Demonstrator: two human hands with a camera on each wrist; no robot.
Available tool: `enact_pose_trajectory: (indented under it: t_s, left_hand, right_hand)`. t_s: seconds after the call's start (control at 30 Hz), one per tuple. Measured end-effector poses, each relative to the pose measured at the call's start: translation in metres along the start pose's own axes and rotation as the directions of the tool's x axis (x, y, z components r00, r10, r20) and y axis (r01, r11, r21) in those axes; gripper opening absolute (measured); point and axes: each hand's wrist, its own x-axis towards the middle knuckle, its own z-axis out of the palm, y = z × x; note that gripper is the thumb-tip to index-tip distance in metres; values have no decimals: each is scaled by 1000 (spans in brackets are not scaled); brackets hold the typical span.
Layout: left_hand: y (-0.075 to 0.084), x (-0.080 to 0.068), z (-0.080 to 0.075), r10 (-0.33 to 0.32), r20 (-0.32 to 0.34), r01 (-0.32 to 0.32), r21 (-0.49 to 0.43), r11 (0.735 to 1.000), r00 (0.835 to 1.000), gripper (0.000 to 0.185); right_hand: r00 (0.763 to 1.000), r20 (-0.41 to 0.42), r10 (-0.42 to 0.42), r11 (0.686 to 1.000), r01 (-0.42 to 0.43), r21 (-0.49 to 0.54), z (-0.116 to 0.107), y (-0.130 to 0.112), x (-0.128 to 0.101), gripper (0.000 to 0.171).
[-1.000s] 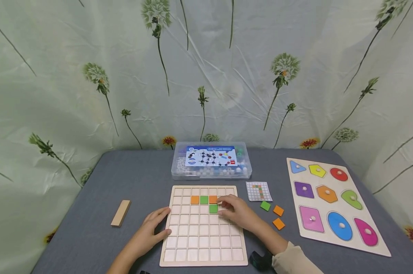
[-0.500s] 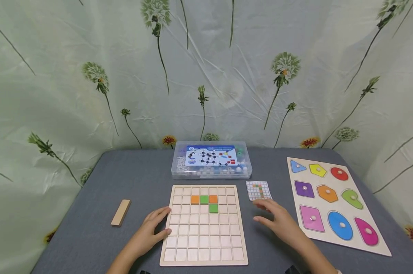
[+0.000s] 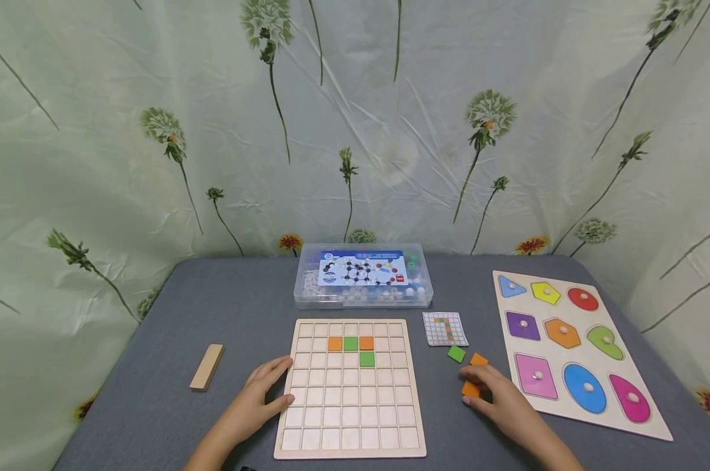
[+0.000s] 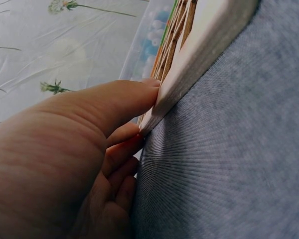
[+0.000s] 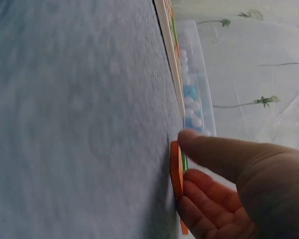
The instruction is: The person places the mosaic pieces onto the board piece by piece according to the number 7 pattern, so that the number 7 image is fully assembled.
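Note:
A wooden grid board [image 3: 350,418] lies in front of me, with orange, green and orange tiles in its second row and a green tile [image 3: 366,358] under the right orange one. My left hand [image 3: 264,387] rests on the board's left edge. In the left wrist view its thumb [image 4: 114,107] lies on the board's rim [image 4: 204,55]. Right of the board, my right hand [image 3: 478,386] pinches an orange tile [image 3: 470,389] on the table. The right wrist view shows that tile [image 5: 176,169] on edge between thumb and fingers [image 5: 204,191]. A second orange tile [image 3: 479,359] and a green tile [image 3: 457,354] lie just beyond.
A small pattern card [image 3: 445,328] lies by the board's far right corner. A clear plastic box [image 3: 363,275] of beads stands behind the board. A shape puzzle board [image 3: 610,409] fills the right side. A wooden block [image 3: 207,366] lies at the left on the grey table.
My right hand left the green tile on the board, moved right onto the table and took hold of a loose orange tile. The left hand has stayed on the board's edge.

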Motion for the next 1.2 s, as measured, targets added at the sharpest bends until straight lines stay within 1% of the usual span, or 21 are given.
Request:
enact_pose_trajectory:
  t_s: [0.07, 0.13, 0.23, 0.33, 0.43, 0.6, 0.7, 0.83, 0.93, 1.03, 1.2]
  left_hand:
    - [-1, 0, 0, 4, -3, -4, 5, 1000, 1000, 64]
    - [-1, 0, 0, 12, -3, -12, 4, 1000, 1000, 64]
    - [-1, -1, -1, 19, -2, -19, 2, 1000, 1000, 64]
    - [0, -1, -1, 14, -2, -14, -4, 1000, 1000, 64]
    - [0, -1, -2, 6, -2, -6, -4, 1000, 1000, 64]
    - [0, -1, -1, 17, -6, -17, -1, 1000, 1000, 64]
    - [-1, -1, 0, 32, -9, -32, -4, 999, 999, 63]
    - [0, -1, 0, 38, -11, -38, -7, 999, 999, 63]
    - [0, -1, 0, 31, -8, -31, -6, 999, 999, 64]
    - [1, -1, 0, 18, -3, -18, -3, 1000, 1000, 64]
    - [1, -1, 0, 9, -5, -9, 4, 1000, 1000, 64]
  right_hand:
    - [1000, 15, 27, 1000, -27, 10, 1, -3, 1, 39]
    - [998, 19, 59, 998, -59, -6, 2, -4, 1, 41]
    - [995, 14, 101, 994, -101, -41, 1, -5, 0, 33]
    - [995, 6, 95, 994, -95, -49, 2, -5, -1, 23]
    - [999, -5, 41, 998, -41, -41, 2, -7, 1, 20]
    - [998, -34, -60, 998, 60, 1, 6, -23, 7, 24]
    - [992, -52, -117, 992, 119, 38, 11, -37, 13, 25]
    - [978, -61, -199, 976, 203, 80, 21, -55, 20, 26]
    - [966, -44, -257, 959, 260, 109, 31, -64, 26, 27]
    - [955, -2, -297, 945, 294, 144, 42, -73, 30, 27]
    - [948, 45, -316, 935, 303, 182, 59, -81, 38, 24]
